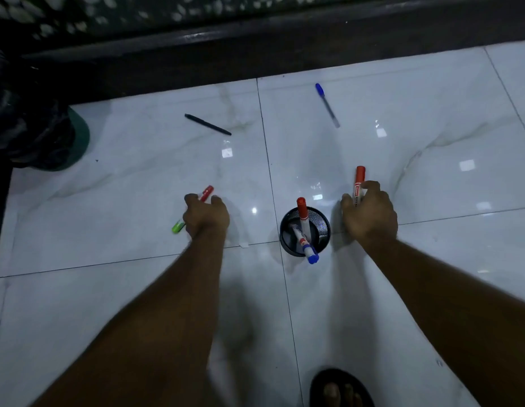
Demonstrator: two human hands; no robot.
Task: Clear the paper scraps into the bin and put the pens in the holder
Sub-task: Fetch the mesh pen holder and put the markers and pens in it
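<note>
A black mesh pen holder [322, 223] stands on the white tiled floor, with a red-capped marker [302, 210] and a blue-capped marker [308, 248] in it. My right hand [369, 212] is just right of the holder and grips a red marker [359, 179] that points away from me. My left hand [207, 214], left of the holder, closes on two pens at floor level: a red-ended one [206, 193] and a green-ended one [177, 227]. A black pen [207, 124] and a blue-capped pen [327, 104] lie farther off on the floor.
A green bin lined with a black bag [50, 136] stands at the far left. A dark wooden furniture edge [255, 45] runs across the back. A tiny paper scrap [244, 245] lies beside my left wrist. My sandalled foot [340, 389] shows at the bottom.
</note>
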